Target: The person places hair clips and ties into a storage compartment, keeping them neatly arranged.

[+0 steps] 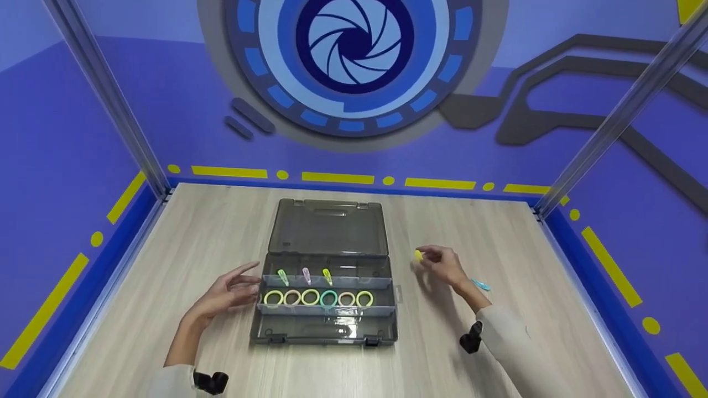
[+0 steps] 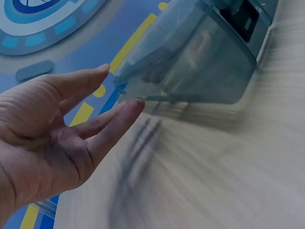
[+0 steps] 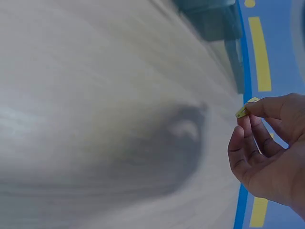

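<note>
My right hand (image 1: 444, 266) is above the table to the right of the box, pinching a yellow snap hair clip (image 3: 246, 108) between thumb and fingertips. With its fingers extended, my left hand (image 1: 222, 296) is at the left side of the dark see-through organizer box (image 1: 354, 330); in the left wrist view the fingertips lie close to the box wall, and contact is unclear. A green hair clip (image 1: 283, 277), a pink hair clip (image 1: 307, 275) and a yellow-green hair clip (image 1: 326, 276) stand along the rear divider. Several coloured hair ties (image 1: 328, 299) line the front divider.
The box's lid (image 1: 329, 228) lies folded back behind it. A blue hair clip (image 1: 480, 284) rests on the wooden table (image 1: 442, 359) beside my right wrist. Blue printed panels (image 1: 354, 160) and metal posts (image 1: 105, 94) border the table.
</note>
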`<control>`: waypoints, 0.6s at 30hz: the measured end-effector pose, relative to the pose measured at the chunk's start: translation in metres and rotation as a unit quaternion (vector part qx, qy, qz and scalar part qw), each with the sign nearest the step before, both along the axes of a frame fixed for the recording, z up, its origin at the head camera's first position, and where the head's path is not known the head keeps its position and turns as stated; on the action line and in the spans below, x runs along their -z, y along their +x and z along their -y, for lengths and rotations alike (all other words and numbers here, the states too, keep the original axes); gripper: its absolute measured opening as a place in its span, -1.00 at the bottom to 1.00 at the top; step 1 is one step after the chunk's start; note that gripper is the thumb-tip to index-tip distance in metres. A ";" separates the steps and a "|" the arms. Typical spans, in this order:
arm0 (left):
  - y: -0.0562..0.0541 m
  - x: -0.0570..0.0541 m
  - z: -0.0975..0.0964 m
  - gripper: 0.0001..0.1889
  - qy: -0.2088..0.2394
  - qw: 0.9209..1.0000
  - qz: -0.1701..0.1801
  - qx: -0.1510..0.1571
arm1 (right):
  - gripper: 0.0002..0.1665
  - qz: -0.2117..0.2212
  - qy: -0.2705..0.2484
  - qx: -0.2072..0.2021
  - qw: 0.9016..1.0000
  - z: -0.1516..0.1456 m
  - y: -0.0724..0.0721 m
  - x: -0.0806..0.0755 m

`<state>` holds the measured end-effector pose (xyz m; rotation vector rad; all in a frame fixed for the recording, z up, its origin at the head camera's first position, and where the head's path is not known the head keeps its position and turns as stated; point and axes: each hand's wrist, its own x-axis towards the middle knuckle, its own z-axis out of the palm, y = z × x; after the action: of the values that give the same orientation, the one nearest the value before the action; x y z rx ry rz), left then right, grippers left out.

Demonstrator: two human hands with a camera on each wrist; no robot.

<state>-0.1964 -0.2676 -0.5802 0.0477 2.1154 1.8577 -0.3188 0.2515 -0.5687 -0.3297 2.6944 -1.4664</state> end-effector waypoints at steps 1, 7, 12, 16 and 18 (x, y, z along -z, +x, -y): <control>-0.002 0.000 -0.002 -0.23 -0.007 1.000 -0.004 0.003 | -0.66 0.009 -0.009 -0.004 1.000 0.003 0.002 -0.002; -0.007 0.001 -0.006 -0.25 -0.029 0.999 -0.001 0.015 | -0.62 0.063 -0.052 -0.040 0.996 0.024 0.010 -0.012; -0.008 0.002 -0.005 -0.25 -0.025 0.999 0.004 0.024 | -0.59 0.097 -0.060 -0.072 0.991 0.040 0.015 -0.019; -0.007 0.003 -0.003 -0.21 -0.026 0.999 0.004 0.047 | -0.56 0.121 -0.074 -0.091 0.986 0.052 0.016 -0.023; -0.007 0.004 -0.002 -0.20 -0.027 0.998 0.006 0.059 | -0.56 0.131 -0.082 -0.095 0.983 0.058 0.015 -0.024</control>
<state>-0.2034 -0.2654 -0.5843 0.1450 2.1073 1.7286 -0.3035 0.1937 -0.5446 -0.3613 2.2782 -1.5551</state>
